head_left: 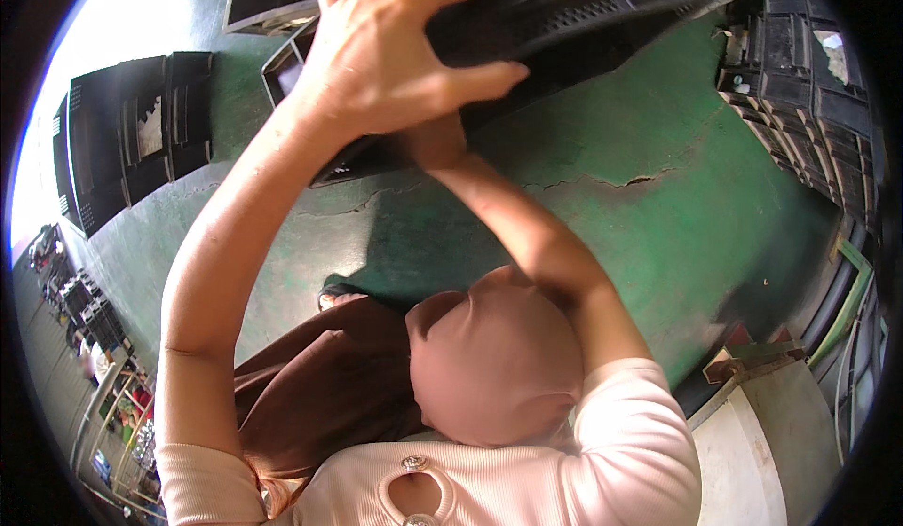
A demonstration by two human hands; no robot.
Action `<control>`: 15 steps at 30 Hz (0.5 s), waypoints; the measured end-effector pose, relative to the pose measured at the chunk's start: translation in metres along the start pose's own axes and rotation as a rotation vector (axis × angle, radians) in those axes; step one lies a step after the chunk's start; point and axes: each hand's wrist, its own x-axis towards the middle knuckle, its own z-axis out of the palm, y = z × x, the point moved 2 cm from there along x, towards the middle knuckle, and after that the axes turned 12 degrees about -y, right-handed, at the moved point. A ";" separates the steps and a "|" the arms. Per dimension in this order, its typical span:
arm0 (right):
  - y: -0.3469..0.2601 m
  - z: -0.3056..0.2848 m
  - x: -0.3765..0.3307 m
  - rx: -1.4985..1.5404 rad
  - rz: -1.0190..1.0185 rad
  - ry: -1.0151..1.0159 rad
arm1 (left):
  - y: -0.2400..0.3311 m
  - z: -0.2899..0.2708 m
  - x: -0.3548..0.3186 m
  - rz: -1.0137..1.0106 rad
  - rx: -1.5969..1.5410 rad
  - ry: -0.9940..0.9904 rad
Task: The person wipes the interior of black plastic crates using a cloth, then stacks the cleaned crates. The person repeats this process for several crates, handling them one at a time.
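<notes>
My left hand (381,61) is raised in front of a black plastic crate (564,9), fingers spread and thumb stretched out to the right. It grips nothing that I can see, and whether it touches the crate cannot be told. The crate is long, with ribbed walls and patches of small holes, and it runs past the top edge of the view. Lower, my right hand (435,141) reaches in beneath the crate's near side. Only its wrist and part of the back show; the fingers are hidden behind my left hand and the dark crate.
Another black crate (273,0) is at the upper left, and black crates (141,131) stand farther left. More are stacked at the right (800,94). The green floor (611,206) has a crack. Pipes and a green frame (851,291) line the right edge; metal rails (103,404) are lower left.
</notes>
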 end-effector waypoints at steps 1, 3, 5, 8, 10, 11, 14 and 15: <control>-0.001 -0.005 -0.004 0.171 -0.009 0.033 | 0.004 0.003 -0.005 0.022 -0.008 0.000; 0.002 -0.012 -0.011 0.295 -0.040 0.050 | 0.017 0.010 -0.012 0.055 0.067 0.044; 0.007 -0.012 -0.022 0.207 -0.059 0.005 | 0.022 0.016 -0.014 0.082 0.076 0.034; 0.036 0.012 -0.052 -0.567 -0.241 -0.178 | 0.007 0.014 -0.007 0.018 0.080 -0.003; 0.017 -0.001 -0.059 -0.539 -0.158 -0.234 | 0.015 0.004 -0.009 -0.069 0.002 0.037; 0.009 -0.006 -0.060 -0.525 -0.110 -0.256 | 0.010 0.003 -0.008 -0.062 -0.021 0.040; 0.028 -0.003 -0.018 -0.247 -0.123 -0.107 | 0.009 0.008 -0.003 -0.034 -0.060 0.067; 0.024 0.002 -0.005 -0.138 -0.144 -0.034 | 0.010 0.007 -0.006 -0.031 -0.025 0.065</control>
